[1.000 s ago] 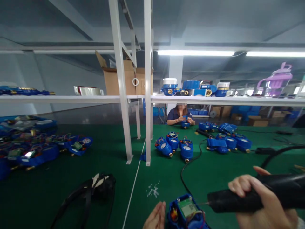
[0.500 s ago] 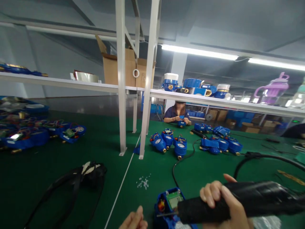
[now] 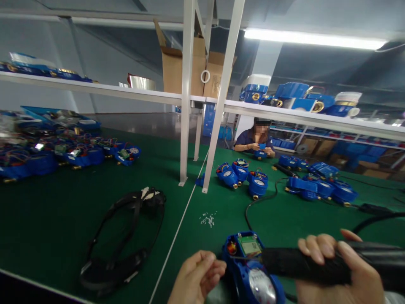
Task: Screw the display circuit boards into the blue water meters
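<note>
Meter (image 3: 249,274): blue, at 6 o'clock in the view, lying on the near edge of the green table (image 3: 63,211). Cover is off at its far end and a green board (image 3: 249,245) is exposed.

Right hand (image 3: 335,270): at 4 o'clock, wrapped tight around a black power screwdriver (image 3: 294,265). The tool lies roughly level, with its bit pointing to 9 o'clock over the meter, just near of the board.

Left hand (image 3: 198,276): at 7 o'clock, fingers curled in close, just beside the meter's left wall. Can't tell if it touches, or if anything is pinched in it.

Around it:
- White bits (image 3: 209,219) on the table at 12 o'clock of the meter.
- Black strap (image 3: 126,236) at 9 o'clock.
- Black cable (image 3: 253,207) running away at 1 o'clock.
- More blue meters (image 3: 242,175) clustered further out at 12 o'clock, by the white posts (image 3: 186,93).
- Another person (image 3: 256,139) sits at the far side, hands on a meter.
</note>
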### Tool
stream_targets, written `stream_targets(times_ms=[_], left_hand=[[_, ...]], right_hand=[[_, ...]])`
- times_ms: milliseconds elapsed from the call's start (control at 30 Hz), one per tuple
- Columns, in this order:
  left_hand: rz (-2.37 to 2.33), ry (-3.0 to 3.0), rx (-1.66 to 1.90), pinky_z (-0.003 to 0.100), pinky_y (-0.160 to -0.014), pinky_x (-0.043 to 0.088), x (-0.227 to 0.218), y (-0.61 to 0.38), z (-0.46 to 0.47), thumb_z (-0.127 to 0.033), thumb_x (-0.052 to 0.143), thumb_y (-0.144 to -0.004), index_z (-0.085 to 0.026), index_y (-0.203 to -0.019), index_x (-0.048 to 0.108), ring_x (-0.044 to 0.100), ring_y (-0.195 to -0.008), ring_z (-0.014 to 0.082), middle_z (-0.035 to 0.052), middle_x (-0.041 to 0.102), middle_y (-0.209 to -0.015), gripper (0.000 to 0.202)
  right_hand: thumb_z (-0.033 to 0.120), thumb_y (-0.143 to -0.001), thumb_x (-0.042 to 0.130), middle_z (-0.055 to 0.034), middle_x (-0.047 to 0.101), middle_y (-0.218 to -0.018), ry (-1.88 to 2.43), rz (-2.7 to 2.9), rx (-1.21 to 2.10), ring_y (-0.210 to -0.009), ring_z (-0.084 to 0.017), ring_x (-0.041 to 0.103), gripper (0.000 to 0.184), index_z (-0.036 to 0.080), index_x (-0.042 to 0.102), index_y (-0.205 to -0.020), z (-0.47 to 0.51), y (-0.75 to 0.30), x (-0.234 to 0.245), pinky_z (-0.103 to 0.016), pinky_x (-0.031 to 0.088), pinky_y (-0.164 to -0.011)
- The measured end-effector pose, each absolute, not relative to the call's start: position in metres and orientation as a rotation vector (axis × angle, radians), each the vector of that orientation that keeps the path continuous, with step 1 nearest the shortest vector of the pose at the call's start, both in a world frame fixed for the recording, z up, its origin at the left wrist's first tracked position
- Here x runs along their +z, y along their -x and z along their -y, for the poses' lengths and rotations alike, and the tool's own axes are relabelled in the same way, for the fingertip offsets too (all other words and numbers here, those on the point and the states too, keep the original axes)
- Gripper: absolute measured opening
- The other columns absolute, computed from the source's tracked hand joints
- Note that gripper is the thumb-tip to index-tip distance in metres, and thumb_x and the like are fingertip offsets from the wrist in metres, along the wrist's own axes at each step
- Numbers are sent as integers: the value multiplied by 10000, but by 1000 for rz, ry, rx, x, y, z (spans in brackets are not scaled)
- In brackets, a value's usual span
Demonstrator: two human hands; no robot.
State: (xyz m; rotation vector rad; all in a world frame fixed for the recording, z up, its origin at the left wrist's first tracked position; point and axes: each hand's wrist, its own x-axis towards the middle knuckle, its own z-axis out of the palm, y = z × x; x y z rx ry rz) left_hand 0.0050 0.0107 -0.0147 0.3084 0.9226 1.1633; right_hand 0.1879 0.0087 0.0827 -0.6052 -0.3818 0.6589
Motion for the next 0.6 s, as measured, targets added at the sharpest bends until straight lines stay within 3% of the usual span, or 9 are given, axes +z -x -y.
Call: stream_targets(times_ms=[100,267,433,600], left_hand=[[-895,-236,1134,89,-456,480,1,-10,-7,-147,768,-776,-88,-712,651,640,-506,71,61,701,-619,146],[-845,-175,1054,92,-404,447,12,-17,-6,-146,629,-893,-75,-681,633,597,-435,57,51,665,-557,224],[-835,-172,1045,94,-417,455,10,-18,-5,-173,653,-885,-66,-725,636,599,-446,55,55,677,-585,193],[-855,-207,1054,101,-440,459,11,-19,-4,-200,696,-854,-63,-717,646,604,-468,57,60,683,-598,200]], right_hand=[[184,-546,631,65,390,-583,622,429,600,-505,-87,354,376,216,538,-909,-5,-178,91,-184,405,-482],[207,-586,597,68,343,-564,601,575,562,-492,-96,301,287,229,551,-869,-8,-173,91,-212,340,-452],[150,-748,582,25,353,-632,599,673,594,-545,-90,331,158,231,654,-863,-5,-164,93,-254,333,-495],[167,-680,626,38,351,-594,631,685,581,-521,-95,313,192,249,654,-852,-2,-159,95,-259,302,-473]])
